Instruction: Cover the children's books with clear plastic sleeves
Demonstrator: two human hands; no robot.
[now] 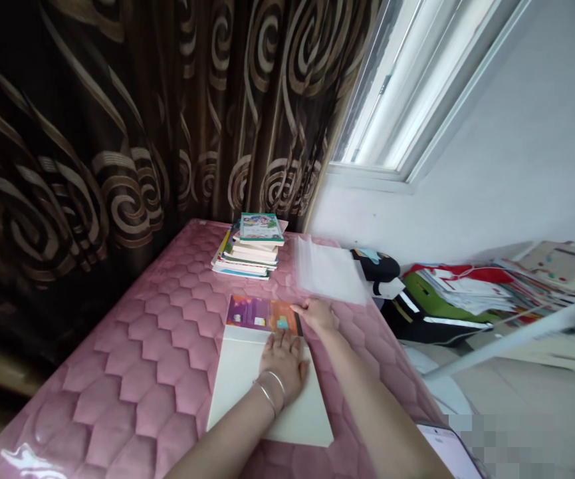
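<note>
A book [252,392] with a large cream surface lies on the pink quilted mattress. Across its far end runs a purple and orange printed strip [250,313]. My left hand [283,362], with thin silver bangles at the wrist, rests flat on the cream surface, fingers stretched towards the strip. At the strip's right edge is my right hand [317,314], its fingers curled and closed on that edge. Part of the strip's lower border is hidden by my left fingertips.
A stack of books [254,249] stands at the mattress's far end, beside clear plastic sheets [330,269]. A phone [447,452] lies at the lower right. Bags and papers [471,289] are piled beyond the right edge, near a white pole [516,332]. Dark curtains [167,133] hang left.
</note>
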